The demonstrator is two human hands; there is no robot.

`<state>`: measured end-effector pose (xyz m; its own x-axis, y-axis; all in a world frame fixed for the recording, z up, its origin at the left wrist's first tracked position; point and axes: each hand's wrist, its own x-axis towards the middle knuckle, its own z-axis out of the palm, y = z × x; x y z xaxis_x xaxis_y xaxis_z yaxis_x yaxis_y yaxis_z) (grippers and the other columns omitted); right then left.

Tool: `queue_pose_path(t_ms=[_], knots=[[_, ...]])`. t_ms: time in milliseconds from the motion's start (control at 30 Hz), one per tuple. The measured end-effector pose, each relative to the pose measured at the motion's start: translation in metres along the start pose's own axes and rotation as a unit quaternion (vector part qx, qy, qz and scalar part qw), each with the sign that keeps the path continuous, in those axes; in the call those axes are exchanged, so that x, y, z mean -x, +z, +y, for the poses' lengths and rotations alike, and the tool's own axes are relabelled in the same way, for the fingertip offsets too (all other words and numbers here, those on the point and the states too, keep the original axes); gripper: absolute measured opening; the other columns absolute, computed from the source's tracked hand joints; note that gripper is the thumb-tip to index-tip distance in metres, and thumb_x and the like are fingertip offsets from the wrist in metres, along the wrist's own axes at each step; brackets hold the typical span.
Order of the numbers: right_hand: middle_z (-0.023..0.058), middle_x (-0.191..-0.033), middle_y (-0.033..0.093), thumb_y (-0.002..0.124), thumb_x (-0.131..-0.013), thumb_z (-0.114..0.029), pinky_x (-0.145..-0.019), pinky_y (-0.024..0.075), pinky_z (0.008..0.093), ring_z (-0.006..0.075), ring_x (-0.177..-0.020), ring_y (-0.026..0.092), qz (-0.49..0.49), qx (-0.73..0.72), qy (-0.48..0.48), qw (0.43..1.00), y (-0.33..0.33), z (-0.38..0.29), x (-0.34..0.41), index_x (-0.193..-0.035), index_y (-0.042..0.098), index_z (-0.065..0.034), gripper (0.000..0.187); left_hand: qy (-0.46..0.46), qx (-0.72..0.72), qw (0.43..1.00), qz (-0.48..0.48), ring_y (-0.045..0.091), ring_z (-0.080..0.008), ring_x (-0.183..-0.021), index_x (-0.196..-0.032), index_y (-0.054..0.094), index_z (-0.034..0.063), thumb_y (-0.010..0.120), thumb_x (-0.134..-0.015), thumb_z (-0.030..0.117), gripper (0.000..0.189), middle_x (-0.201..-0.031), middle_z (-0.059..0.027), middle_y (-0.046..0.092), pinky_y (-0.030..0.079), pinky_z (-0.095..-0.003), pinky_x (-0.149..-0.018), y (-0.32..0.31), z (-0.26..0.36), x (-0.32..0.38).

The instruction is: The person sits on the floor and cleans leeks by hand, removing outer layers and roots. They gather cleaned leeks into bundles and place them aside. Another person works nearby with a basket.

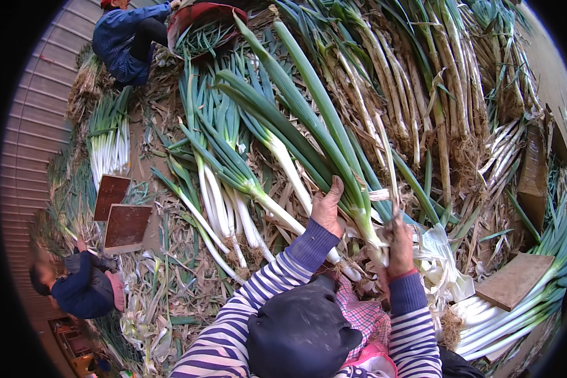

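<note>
My left hand (328,208) holds a large leek (359,203) around its green leaves, thumb on top. My right hand (399,243) is closed near the leek's white stalk, gripping a thin strip of dry leaf (388,160) that stands up beside the green leaves; whether it also touches the stalk is unclear. Cleaned leeks with white stalks (279,210) and roots lie left of my hands. Peeled pale leaves (442,264) lie just right of my right hand. Beyond are unpeeled leeks (406,108) with brown, dry outer leaves.
A wooden board (517,279) rests on white-stalked leeks at the right. Two brown boards (127,227) stand at the left. One person (127,42) sits by a red container (203,28) at the upper left; another person (82,288) sits at the lower left. Leaf scraps (189,283) cover the ground.
</note>
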<state>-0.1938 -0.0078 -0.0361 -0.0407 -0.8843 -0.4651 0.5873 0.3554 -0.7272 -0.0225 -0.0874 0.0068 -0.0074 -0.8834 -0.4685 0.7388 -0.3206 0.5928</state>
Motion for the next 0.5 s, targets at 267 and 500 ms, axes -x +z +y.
queue_pose_path(t_ms=[267, 500], knots=[[0.0176, -0.077, 0.061, 0.051, -0.086, -0.028, -0.065, 0.0461, 0.0421, 0.0342, -0.069, 0.059, 0.157, 0.773, 0.068, 0.611, -0.111, -0.043, 0.067, -0.102, 0.058, -0.0018, 0.031, -0.008, 0.166, 0.98, -0.109, 0.057, -0.0181, -0.07, -0.103, 0.055, 0.0087, 0.044, -0.09, 0.042, 0.038, -0.081, -0.0069, 0.057, 0.051, -0.0383, -0.063, -0.007, 0.05, -0.034], [0.0164, -0.088, 0.06, 0.058, -0.083, -0.026, -0.079, 0.0446, 0.0356, 0.0276, -0.085, 0.057, -0.1, 0.456, -0.144, 0.873, 0.033, -0.031, 0.013, -0.106, 0.056, 0.0018, 0.037, -0.124, 0.196, 0.916, -0.328, 0.058, -0.022, -0.07, -0.124, 0.042, 0.0145, 0.039, -0.092, 0.04, 0.042, -0.107, -0.0175, 0.058, 0.051, -0.0382, -0.058, 0.013, 0.013, -0.046]])
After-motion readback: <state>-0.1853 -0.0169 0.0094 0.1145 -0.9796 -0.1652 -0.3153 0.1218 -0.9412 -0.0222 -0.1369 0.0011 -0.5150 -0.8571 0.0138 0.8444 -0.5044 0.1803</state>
